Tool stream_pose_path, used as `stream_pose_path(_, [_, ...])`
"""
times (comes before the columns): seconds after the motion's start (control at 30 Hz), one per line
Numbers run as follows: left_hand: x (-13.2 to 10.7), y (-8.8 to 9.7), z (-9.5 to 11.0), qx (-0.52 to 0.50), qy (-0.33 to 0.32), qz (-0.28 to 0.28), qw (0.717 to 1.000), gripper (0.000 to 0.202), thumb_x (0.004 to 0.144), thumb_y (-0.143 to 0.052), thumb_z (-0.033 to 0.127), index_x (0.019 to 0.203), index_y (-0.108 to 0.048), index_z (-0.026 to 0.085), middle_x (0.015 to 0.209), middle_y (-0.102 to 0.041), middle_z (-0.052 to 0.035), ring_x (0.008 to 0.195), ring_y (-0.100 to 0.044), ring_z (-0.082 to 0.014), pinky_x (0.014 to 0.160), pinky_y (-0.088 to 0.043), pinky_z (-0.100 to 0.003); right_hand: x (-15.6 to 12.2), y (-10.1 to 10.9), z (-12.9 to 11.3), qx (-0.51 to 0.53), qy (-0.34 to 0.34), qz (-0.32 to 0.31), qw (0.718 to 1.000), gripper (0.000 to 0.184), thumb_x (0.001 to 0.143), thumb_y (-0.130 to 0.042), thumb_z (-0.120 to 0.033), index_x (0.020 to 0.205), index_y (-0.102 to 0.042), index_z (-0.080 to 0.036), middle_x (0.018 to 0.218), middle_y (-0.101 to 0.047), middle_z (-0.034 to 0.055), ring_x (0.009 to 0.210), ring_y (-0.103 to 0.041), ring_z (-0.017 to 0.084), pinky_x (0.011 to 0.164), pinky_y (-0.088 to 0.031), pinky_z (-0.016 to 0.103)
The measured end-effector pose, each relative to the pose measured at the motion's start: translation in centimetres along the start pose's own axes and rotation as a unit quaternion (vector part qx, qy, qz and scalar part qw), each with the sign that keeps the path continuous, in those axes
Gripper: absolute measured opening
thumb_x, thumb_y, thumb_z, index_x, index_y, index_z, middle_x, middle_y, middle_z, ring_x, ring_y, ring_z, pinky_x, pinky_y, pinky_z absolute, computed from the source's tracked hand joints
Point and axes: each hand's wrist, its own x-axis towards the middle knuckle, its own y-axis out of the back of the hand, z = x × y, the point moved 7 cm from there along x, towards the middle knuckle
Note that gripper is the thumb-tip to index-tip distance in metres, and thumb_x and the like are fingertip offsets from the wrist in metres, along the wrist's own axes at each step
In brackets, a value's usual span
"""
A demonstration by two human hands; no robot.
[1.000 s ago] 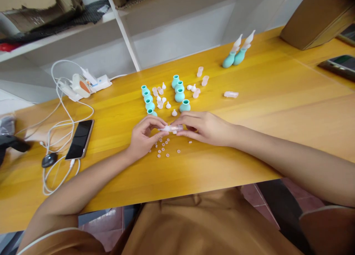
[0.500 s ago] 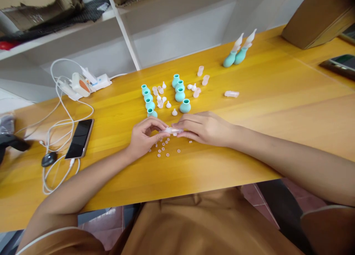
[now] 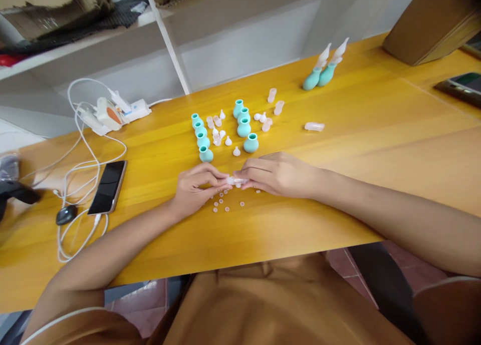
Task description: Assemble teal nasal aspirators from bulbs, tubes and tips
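Observation:
Between my two hands is a small clear plastic tube piece with a whitish end. My left hand pinches its left end, and my right hand grips the right end, fingers partly covering it. Under and in front of the hands lie several tiny ring-shaped pieces. Just beyond stand several turquoise rubber bulbs in two groups. Small white nozzle tips and translucent cup-like connectors are scattered among them.
Two assembled bulb aspirators stand at the back right. A similar clear piece lies nearer. On the left are a phone, white cables, a black mouse-like object and a power strip. A cardboard box stands at the far right.
My left hand has shifted slightly down and closed its fingers more, uncovering the nearest left bulb. The clear piece has moved a little right and toward me, still between both hands.

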Motion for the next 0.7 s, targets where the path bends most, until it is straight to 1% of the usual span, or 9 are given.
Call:
stream_pose_path(0.2, [-0.24,-0.17,0.09,-0.001,-0.006,-0.016,1.000,0.010,0.089,-0.090,0.017,0.085,-0.082,0.020,0.094,-0.082,-0.0042,0.086,-0.082,-0.0145,0.077,-0.069,-0.024,-0.05,-0.27,-0.23,0.006,0.013,-0.016,1.000,0.029,0.119,-0.050,-0.034,0.122,-0.070,-0.013,0.098,-0.072,0.0062,0.075,-0.064,0.015,0.070,-0.050,0.029])
stream_pose_path(0.37, [-0.29,-0.29,0.04,-0.006,-0.005,-0.028,1.000,0.009,0.091,-0.089,0.019,0.085,-0.082,0.021,0.094,-0.082,-0.0054,0.086,-0.082,-0.0156,0.077,-0.069,-0.026,0.03,-0.30,-0.38,0.021,0.011,-0.026,0.999,0.031,0.120,-0.047,-0.034,0.126,-0.070,-0.014,0.096,-0.072,0.0061,0.075,-0.065,0.015,0.070,-0.051,0.029])
stream_pose_path(0.47, [-0.20,-0.25,0.16,-0.019,-0.004,-0.023,1.000,0.010,0.090,-0.090,0.020,0.086,-0.081,0.020,0.094,-0.082,-0.0056,0.086,-0.082,-0.0154,0.077,-0.069,-0.026,-0.05,-0.32,-0.18,0.045,-0.003,-0.008,0.999,0.032,0.119,-0.048,-0.037,0.128,-0.069,-0.014,0.099,-0.073,0.0064,0.074,-0.066,0.015,0.069,-0.052,0.028])
stream_pose_path(0.6, [-0.14,-0.10,0.64,-0.046,-0.014,-0.005,0.999,0.015,0.086,-0.093,0.018,0.084,-0.078,0.019,0.093,-0.081,-0.0052,0.084,-0.081,-0.0147,0.076,-0.069,-0.026,-0.17,-0.37,-0.14,0.088,-0.014,0.029,0.996,0.030,0.117,-0.056,-0.042,0.119,-0.069,-0.015,0.100,-0.075,0.0062,0.077,-0.069,0.014,0.071,-0.053,0.027])
stream_pose_path(0.7, [-0.20,-0.11,0.92,-0.057,-0.017,-0.001,0.998,0.017,0.085,-0.093,0.016,0.084,-0.076,0.018,0.094,-0.080,-0.0052,0.085,-0.081,-0.0150,0.077,-0.069,-0.026,-0.16,-0.29,-0.47,0.095,-0.010,0.044,0.994,0.030,0.115,-0.060,-0.043,0.117,-0.069,-0.015,0.096,-0.075,0.0056,0.076,-0.069,0.014,0.069,-0.052,0.026])
